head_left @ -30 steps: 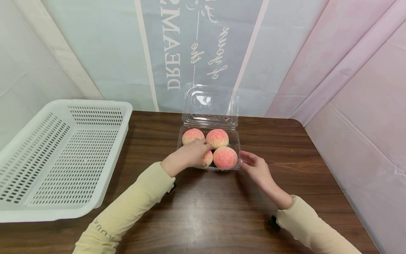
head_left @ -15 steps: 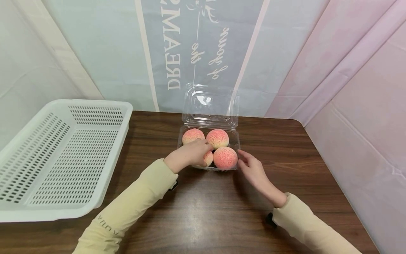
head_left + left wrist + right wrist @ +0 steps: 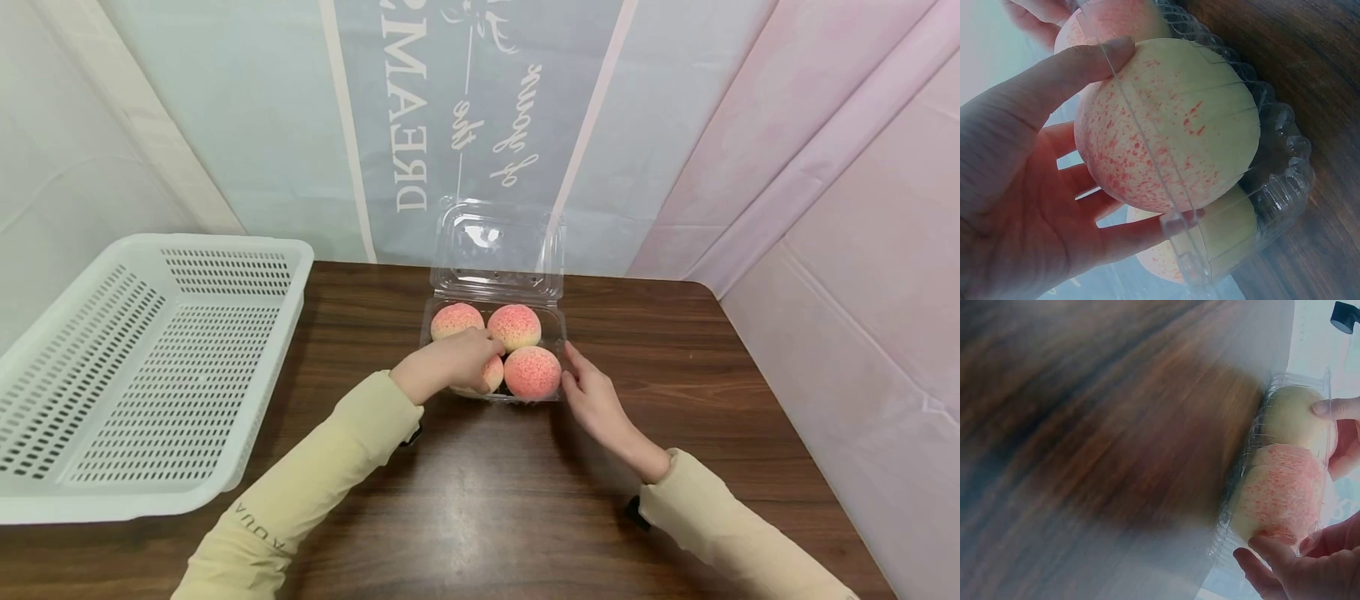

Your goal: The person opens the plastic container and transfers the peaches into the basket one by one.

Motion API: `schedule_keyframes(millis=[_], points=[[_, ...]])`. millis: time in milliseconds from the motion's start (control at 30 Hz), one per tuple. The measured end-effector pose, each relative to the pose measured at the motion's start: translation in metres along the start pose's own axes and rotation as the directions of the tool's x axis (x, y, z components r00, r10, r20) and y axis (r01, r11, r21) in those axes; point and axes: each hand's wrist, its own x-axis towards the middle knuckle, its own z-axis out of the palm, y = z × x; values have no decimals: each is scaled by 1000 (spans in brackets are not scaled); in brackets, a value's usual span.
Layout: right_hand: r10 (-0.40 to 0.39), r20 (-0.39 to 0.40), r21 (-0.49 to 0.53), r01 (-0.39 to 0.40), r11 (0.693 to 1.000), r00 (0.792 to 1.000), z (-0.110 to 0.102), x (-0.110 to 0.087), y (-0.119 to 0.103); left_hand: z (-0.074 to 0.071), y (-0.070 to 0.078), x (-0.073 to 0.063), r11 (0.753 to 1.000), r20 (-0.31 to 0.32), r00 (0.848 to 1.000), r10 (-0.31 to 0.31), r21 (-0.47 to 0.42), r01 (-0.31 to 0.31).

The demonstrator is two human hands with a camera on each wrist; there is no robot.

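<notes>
A clear plastic clamshell box [image 3: 498, 396] stands on the brown table, its lid [image 3: 497, 242] raised at the back. Inside sit pink-and-cream peaches in two rows. My left hand [image 3: 453, 362] grips the front-left peach [image 3: 1172, 125], its thumb on top and its fingers along the far side. That peach is mostly under the hand in the head view. To its right lies the front-right peach [image 3: 532, 372]; behind are the back-left peach [image 3: 456, 321] and the back-right peach [image 3: 514, 326]. My right hand [image 3: 600, 408] rests its extended fingers against the box's right side.
A white slotted plastic basket [image 3: 288, 333] stands at the left of the table [image 3: 480, 508]. A printed cloth backdrop [image 3: 285, 125] rises right behind the box, and a pale cloth wall [image 3: 862, 275] borders the table's right edge.
My right hand has shifted a little up and left along the box's right side, its fingers straighter than before. My left hand stays on the same peach, its forearm moved slightly inward.
</notes>
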Motion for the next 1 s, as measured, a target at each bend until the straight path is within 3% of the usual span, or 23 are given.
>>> schedule_keyframes(millis=[400, 633, 1000], points=[[-11, -12, 0, 11, 1000, 1000, 2, 2, 0, -2, -4, 6, 996, 33, 998, 56, -67, -53], [-2, -3, 20, 2, 1000, 1000, 3, 1, 1, -3, -5, 9, 995, 48, 998, 42, -98, -37], [-20, -32, 3, 20, 1000, 999, 3, 1, 0, -2, -9, 8, 991, 0, 996, 87, -103, -86]])
